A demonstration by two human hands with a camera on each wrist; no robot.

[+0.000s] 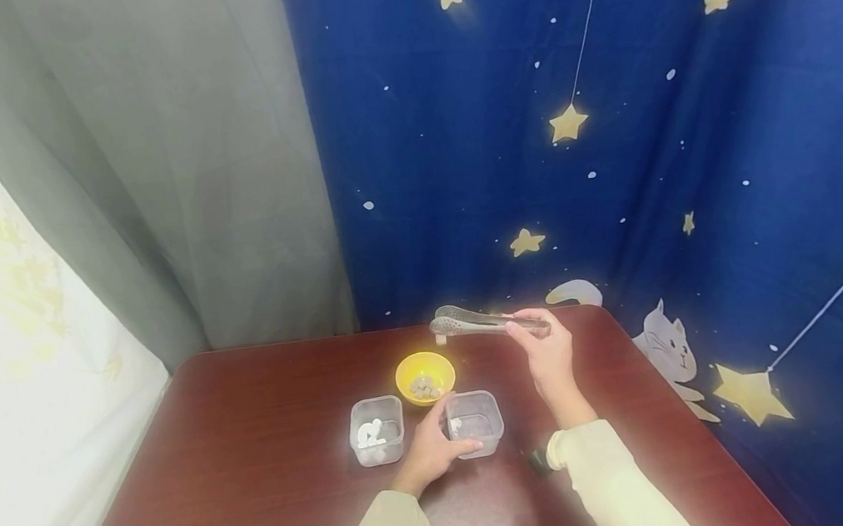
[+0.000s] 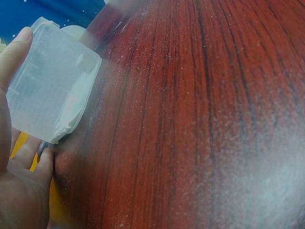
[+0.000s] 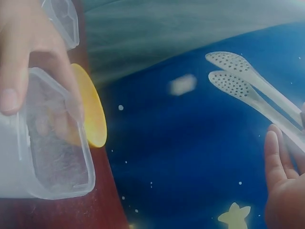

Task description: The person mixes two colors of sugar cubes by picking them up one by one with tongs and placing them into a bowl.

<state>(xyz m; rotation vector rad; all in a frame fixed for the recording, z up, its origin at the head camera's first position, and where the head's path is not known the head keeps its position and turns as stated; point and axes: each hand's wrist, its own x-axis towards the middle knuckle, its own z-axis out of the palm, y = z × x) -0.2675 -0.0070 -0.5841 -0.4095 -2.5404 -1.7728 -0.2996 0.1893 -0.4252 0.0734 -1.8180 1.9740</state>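
Note:
My right hand (image 1: pixel 550 352) holds metal tongs (image 3: pixel 267 102) with perforated tips, raised above the table's far side. A small pale piece (image 3: pixel 182 85) is in the air just off the tips, with a gap between it and them in the right wrist view. Below the tips stands a yellow bowl (image 1: pixel 424 363) with several small greyish pieces (image 1: pixel 424 388) in it. My left hand (image 1: pixel 432 447) grips a clear plastic container (image 1: pixel 484 399), thumb along the near side and fingers at the side by the bowl. A little white piece (image 1: pixel 456 424) shows inside that container.
Another clear container (image 1: pixel 375 404), with several white pieces (image 1: pixel 370 433), stands left of my left hand. All of this is on a dark reddish wooden table (image 1: pixel 260 478). Behind it hang a grey curtain (image 1: pixel 234 187) and a blue star-patterned curtain (image 1: pixel 456 143).

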